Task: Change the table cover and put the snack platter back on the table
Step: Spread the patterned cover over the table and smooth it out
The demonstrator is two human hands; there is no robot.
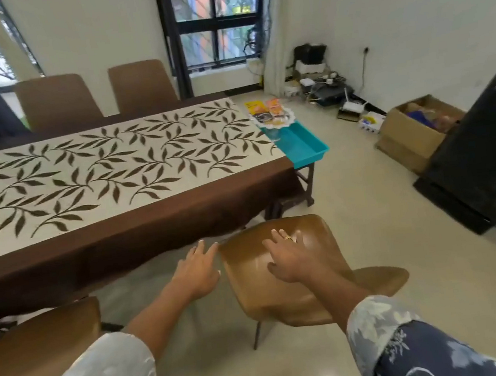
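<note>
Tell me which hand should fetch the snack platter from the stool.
Right, probably. The snack platter sits with a teal tray past the table's right end. The right hand rests open on the chair on that side; the left hand is farther from it. Both are empty.

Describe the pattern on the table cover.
The table cover has a cream centre with dark brown leafy sprigs and a plain brown border, seen in the head view.

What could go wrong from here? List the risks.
1. The platter sits at the far end of the teal tray, past the table's end; it may tip when lifted.
2. The chair under the right hand stands between the person and the table; pushed in, it might snag the hanging cover.
</note>
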